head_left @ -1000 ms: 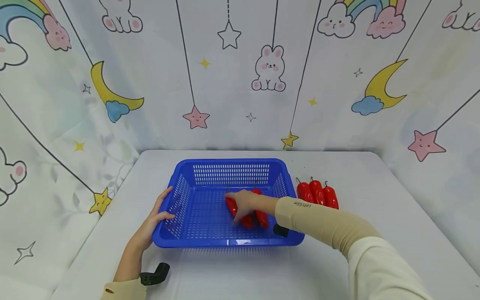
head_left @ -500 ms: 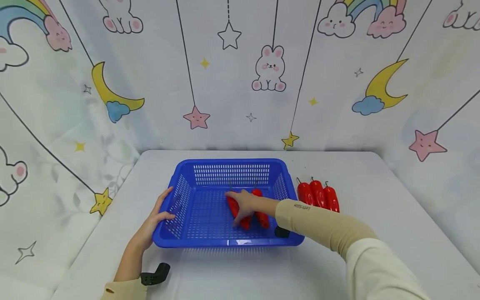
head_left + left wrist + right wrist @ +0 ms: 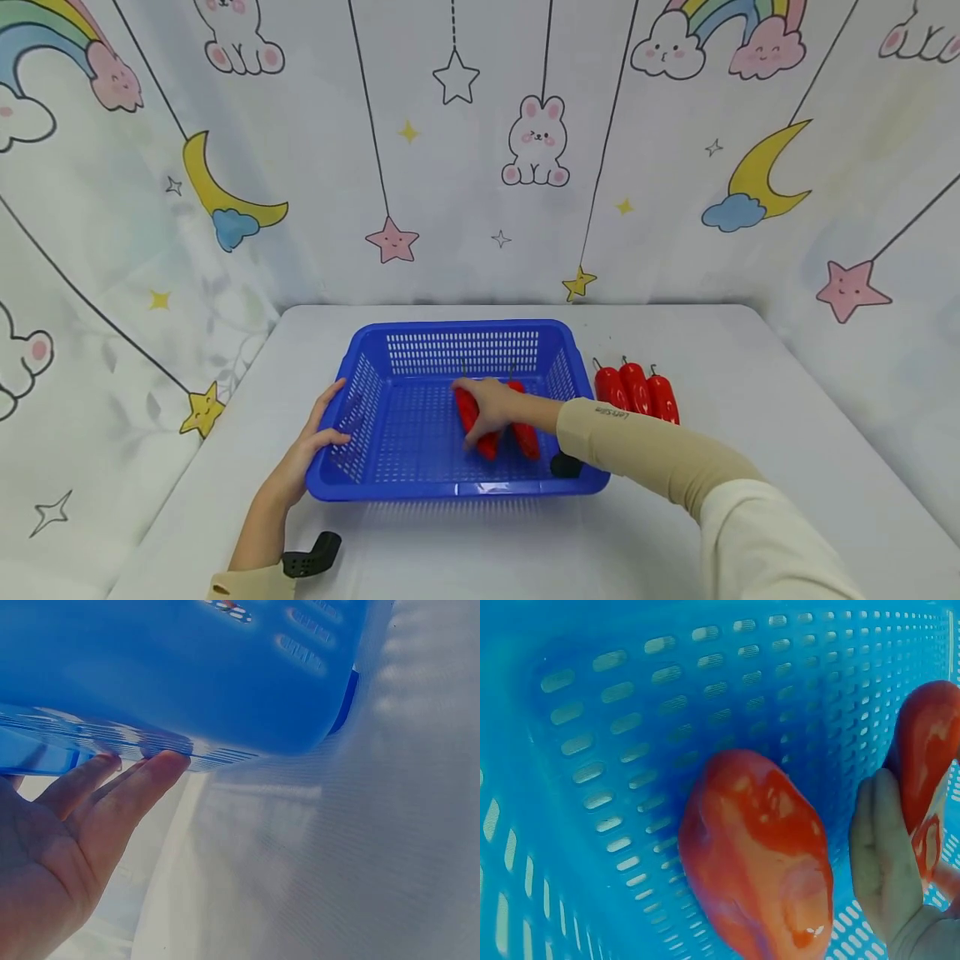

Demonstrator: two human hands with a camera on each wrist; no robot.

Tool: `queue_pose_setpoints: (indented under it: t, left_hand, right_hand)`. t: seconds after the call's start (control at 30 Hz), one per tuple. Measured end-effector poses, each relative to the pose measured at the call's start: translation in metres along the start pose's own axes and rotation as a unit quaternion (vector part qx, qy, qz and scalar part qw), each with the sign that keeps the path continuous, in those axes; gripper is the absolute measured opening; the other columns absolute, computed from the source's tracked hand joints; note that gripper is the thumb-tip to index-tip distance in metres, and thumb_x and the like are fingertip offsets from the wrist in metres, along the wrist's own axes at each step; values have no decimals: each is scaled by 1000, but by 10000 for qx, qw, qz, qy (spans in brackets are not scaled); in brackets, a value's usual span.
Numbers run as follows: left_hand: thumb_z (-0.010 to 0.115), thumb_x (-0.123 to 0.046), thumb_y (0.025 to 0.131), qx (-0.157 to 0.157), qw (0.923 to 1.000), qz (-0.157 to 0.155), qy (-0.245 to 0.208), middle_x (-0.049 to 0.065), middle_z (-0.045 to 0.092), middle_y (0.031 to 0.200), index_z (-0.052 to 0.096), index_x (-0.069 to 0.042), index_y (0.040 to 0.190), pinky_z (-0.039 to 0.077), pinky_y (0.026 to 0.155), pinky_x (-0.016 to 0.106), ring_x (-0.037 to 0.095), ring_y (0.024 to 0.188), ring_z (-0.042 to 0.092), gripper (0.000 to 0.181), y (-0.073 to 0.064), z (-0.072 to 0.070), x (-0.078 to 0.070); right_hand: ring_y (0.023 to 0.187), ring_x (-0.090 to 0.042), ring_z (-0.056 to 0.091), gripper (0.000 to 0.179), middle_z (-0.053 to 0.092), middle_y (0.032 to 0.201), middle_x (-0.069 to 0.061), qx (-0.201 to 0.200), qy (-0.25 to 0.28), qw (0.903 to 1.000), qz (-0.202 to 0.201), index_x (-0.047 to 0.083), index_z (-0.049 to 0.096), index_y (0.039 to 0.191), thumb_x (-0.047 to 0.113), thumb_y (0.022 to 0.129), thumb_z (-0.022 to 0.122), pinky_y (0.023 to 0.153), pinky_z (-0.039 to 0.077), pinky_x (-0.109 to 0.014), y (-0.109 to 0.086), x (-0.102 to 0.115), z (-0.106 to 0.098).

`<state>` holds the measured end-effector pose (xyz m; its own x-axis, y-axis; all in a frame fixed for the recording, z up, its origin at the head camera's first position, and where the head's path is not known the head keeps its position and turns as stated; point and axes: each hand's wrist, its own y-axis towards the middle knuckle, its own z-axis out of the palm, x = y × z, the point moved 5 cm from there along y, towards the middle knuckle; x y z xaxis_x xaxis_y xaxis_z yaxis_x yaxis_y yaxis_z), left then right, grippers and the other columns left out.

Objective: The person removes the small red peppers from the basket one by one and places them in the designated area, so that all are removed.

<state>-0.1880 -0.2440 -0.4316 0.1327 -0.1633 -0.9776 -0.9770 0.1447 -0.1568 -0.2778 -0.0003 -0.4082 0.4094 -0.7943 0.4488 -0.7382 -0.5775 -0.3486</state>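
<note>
In the head view my left hand (image 3: 296,462) holds the left side of a blue plastic basket (image 3: 457,490), its thumb over the rim. The left wrist view shows fingers (image 3: 142,784) against the basket's slotted outer wall. Inside the basket, my right hand (image 3: 491,408) grips a glossy red chili pepper (image 3: 467,408), partly covered by the hand. In the right wrist view, the fingers and thumb lie on either side of that pepper (image 3: 922,754). A second red chili pepper (image 3: 527,442) lies on the basket floor just right of the hand, apart from the gripped one.
Three more red chili peppers (image 3: 634,388) lie side by side on the white table (image 3: 720,358), right of the basket and partly behind the right sleeve (image 3: 652,442). A patterned cloth backdrop (image 3: 457,200) rises behind the table.
The gripped pepper has turned slightly and shifted a little right under my right hand. My left hand keeps its place on the basket. The head view has tilted very slightly.
</note>
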Motion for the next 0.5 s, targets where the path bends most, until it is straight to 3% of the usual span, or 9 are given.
queue_pose_setpoints:
  t: [0.2, 0.5]
  left_hand:
    - [44, -19, 82, -11, 10000, 18, 49, 12, -6, 151, 8, -39, 144, 31, 92, 62, 47, 130, 12, 75, 1, -1, -2]
    - [43, -18, 82, 19, 10000, 48, 23, 12, -7, 151, 7, -39, 144, 31, 91, 62, 48, 130, 11, 75, 1, 0, -1]
  right_hand:
    - [93, -22, 52, 89, 53, 102, -9, -436, 56, 9981, -433, 18, 33, 138, 29, 64, 81, 68, 49, -30, 1, 8, -12]
    - [95, -23, 53, 88, 52, 108, -11, -498, 417, 9971, -389, 18, 32, 138, 26, 65, 81, 61, 53, -28, -6, 17, -28]
